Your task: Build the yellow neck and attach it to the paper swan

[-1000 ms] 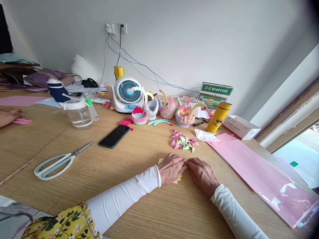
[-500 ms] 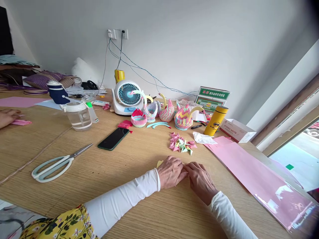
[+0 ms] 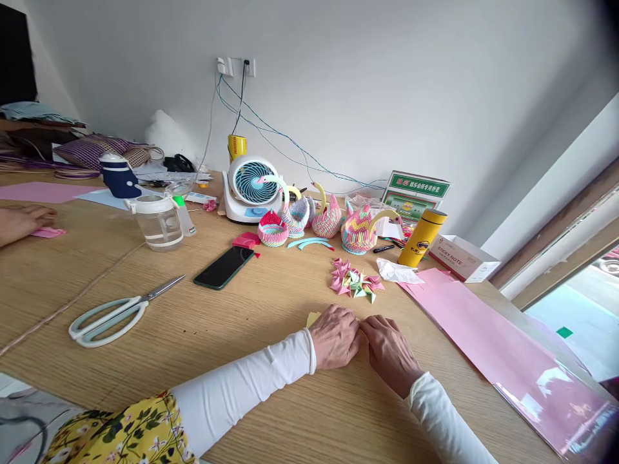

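Note:
My left hand is closed low over a piece of yellow paper on the table; only a corner of the paper shows past its far left side. Its fingertips meet those of my right hand, which is bent and pinching at the paper's right end. Most of the paper lies hidden under the fingers. Just beyond my hands is a loose pile of folded paper pieces in pink, green and yellow.
Scissors and a phone lie to the left. Folded-paper swans stand by a fan. Pink sheets run along the right. A yellow bottle stands behind them. Another person's hand is at far left.
The whole view has shifted slightly, so things appear a little further right. My hands stay together over the yellow paper, with only slight finger movement.

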Demonstrator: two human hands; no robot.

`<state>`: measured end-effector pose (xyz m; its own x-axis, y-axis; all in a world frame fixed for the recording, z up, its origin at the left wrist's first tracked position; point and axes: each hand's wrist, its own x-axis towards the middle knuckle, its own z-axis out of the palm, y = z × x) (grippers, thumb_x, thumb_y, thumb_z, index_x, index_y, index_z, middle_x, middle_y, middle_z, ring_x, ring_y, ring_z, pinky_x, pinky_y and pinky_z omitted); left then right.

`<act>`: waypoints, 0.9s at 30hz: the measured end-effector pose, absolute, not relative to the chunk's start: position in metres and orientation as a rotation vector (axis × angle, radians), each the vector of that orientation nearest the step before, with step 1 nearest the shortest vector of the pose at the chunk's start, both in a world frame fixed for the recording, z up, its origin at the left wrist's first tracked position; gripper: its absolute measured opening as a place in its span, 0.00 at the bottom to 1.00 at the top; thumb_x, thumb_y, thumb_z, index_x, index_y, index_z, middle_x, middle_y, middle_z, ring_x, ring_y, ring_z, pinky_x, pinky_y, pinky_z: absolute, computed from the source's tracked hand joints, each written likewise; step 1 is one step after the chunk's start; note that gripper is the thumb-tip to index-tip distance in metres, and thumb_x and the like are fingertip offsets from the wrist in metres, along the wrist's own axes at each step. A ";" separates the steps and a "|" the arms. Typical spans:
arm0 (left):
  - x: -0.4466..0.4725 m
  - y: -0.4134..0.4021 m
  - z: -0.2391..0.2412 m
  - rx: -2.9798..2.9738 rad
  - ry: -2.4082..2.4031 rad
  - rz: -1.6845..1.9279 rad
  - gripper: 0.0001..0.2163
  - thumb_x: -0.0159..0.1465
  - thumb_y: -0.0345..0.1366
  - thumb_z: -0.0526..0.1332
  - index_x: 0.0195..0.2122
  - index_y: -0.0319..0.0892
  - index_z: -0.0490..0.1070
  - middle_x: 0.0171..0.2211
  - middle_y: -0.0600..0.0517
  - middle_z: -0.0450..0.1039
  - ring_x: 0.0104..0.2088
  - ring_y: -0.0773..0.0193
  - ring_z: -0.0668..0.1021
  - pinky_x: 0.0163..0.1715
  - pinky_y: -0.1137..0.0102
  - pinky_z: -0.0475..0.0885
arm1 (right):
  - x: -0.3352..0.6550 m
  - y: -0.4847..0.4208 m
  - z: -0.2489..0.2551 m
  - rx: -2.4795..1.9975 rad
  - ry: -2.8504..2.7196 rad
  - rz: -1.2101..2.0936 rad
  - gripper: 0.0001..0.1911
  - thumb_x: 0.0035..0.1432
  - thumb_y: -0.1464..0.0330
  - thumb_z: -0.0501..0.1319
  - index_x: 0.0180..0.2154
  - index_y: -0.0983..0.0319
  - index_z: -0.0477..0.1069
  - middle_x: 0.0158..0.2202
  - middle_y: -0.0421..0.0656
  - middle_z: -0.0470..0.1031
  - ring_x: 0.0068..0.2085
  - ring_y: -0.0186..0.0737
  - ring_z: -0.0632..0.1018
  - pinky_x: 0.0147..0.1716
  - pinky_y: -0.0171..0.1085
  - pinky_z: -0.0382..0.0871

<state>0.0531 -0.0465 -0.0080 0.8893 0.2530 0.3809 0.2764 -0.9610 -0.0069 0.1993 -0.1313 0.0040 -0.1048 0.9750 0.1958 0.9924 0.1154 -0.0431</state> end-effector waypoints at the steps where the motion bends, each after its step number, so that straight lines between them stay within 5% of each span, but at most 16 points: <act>1: 0.053 -0.047 -0.008 -2.996 -0.420 -0.592 0.13 0.69 0.37 0.48 0.38 0.37 0.70 0.37 0.44 0.73 0.41 0.55 0.73 0.44 0.60 0.66 | 0.199 -0.131 0.004 -1.977 -2.207 -0.151 0.15 0.52 0.82 0.54 0.37 0.63 0.73 0.38 0.47 0.76 0.43 0.46 0.73 0.43 0.40 0.62; 13: 0.053 -0.049 -0.004 -3.019 -0.427 -0.592 0.14 0.69 0.36 0.47 0.37 0.37 0.71 0.37 0.43 0.73 0.41 0.55 0.74 0.44 0.60 0.66 | 0.194 -0.130 -0.001 -2.014 -2.200 -0.178 0.11 0.54 0.81 0.55 0.35 0.64 0.71 0.37 0.49 0.75 0.42 0.46 0.73 0.43 0.38 0.64; 27: 0.026 -0.038 0.004 -2.990 -0.660 -0.846 0.13 0.70 0.34 0.47 0.47 0.39 0.70 0.44 0.46 0.76 0.46 0.58 0.76 0.52 0.60 0.63 | 0.193 -0.131 -0.002 -2.111 -2.248 -0.227 0.20 0.57 0.83 0.53 0.49 0.66 0.71 0.43 0.52 0.74 0.45 0.49 0.73 0.42 0.40 0.65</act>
<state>0.0260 -0.0380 0.0040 0.7720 0.4005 0.4936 0.3818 -0.9130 0.1437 0.1925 -0.1307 -0.0023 -0.0672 0.9884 0.1364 0.9957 0.0577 0.0727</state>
